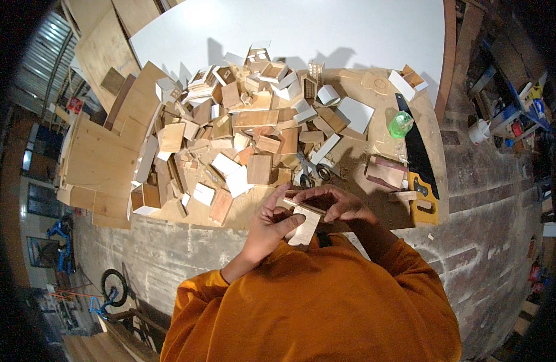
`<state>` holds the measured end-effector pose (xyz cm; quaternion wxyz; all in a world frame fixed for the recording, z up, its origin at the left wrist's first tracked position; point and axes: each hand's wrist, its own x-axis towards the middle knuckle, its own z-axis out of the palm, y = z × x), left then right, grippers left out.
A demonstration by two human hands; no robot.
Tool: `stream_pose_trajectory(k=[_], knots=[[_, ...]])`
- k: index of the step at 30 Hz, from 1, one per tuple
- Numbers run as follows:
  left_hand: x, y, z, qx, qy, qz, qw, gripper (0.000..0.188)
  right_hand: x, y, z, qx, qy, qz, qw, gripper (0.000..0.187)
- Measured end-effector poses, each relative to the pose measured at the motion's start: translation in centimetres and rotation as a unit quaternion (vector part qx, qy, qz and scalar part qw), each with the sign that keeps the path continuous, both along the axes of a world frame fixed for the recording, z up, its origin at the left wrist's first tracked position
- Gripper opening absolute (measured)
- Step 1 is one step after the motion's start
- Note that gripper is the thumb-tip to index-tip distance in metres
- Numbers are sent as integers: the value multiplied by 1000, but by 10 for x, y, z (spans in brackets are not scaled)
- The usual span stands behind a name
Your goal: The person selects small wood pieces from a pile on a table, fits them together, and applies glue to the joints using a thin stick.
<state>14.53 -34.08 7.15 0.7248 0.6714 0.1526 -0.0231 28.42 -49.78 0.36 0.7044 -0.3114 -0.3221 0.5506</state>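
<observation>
Close to my chest, at the table's near edge, my left hand (265, 230) grips a small pale wooden piece (304, 229) with its thumb pressed on the face. From the other side my right hand (337, 203) has its fingers curled onto the piece's upper edge, where a thin darker strip shows. Part of the piece is covered by my fingers. Just beyond my hands lies a pair of scissors (306, 178) with dark handles. A square brown wood block (260, 169) and a white panel (239, 181) lie nearest my left hand.
A heap of wood offcuts (230, 127) and small boxes covers much of the wooden table (374, 90). On the right lie a handsaw (418, 163) with a yellow handle, a green translucent container (401, 124) and a shallow wooden box (386, 173). A white board (326, 30) stands behind.
</observation>
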Motion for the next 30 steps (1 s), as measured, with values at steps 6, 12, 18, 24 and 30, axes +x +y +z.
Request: stream_pose_trajectory(k=[6, 12, 18, 24, 30], knots=[[3, 2, -3, -49, 26, 22, 998, 66, 1, 0, 4, -60, 4, -1, 998, 75], [2, 13, -8, -88, 50, 4, 995, 62, 5, 1, -13, -49, -1, 34, 998, 66], [1, 10, -13, -189, 40, 29, 981, 61, 3, 0, -8, -90, 4, 25, 996, 64], [2, 2, -11, -139, 9, 33, 990, 60, 2, 3, -23, -81, 14, 16, 996, 65], [4, 7, -9, -158, 47, 28, 986, 61, 1, 5, -17, -51, 77, 6, 996, 66]])
